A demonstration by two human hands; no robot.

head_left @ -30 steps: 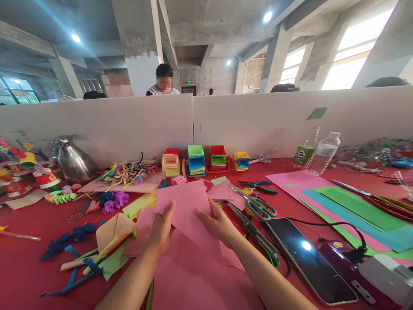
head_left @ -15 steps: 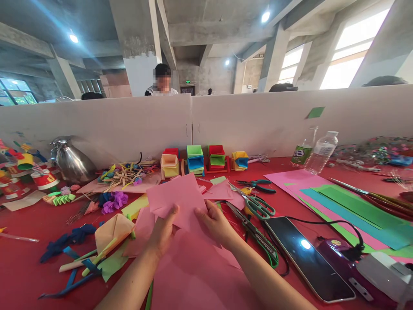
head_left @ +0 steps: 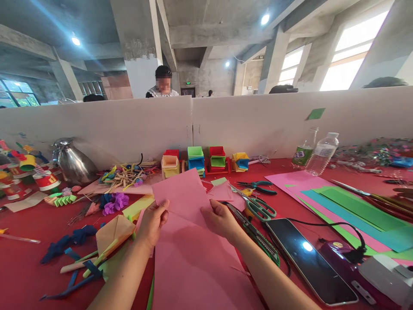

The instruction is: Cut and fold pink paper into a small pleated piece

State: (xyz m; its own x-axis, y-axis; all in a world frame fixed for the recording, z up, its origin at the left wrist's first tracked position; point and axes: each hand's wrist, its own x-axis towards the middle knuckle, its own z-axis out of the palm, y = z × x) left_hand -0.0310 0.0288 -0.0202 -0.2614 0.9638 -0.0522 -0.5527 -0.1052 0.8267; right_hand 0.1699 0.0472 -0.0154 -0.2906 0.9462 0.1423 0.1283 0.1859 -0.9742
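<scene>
A pink sheet of paper [head_left: 182,193] is held up between my two hands, its far edge tilted upward. My left hand [head_left: 153,224] pinches its left side with thumb over fingers. At the right side, my right hand [head_left: 222,217] grips the sheet between thumb and fingers. Beneath lies a larger pink sheet [head_left: 203,271] on the red table [head_left: 19,275]. Close to my right hand are a green utility knife [head_left: 258,237] and green-handled scissors [head_left: 261,209]. Left of my left hand lies a folded peach paper piece [head_left: 113,232].
Along the white partition [head_left: 251,125] stand several small folded paper boxes [head_left: 217,157]. A steel jug [head_left: 74,161] is at the left. On the right are a phone [head_left: 309,260], a purple power strip [head_left: 346,275], bottles [head_left: 322,150] and coloured paper sheets [head_left: 358,211].
My left hand has shifted left and down along the pink paper to its left side. The right hand has moved slightly right, and the paper appears turned a little.
</scene>
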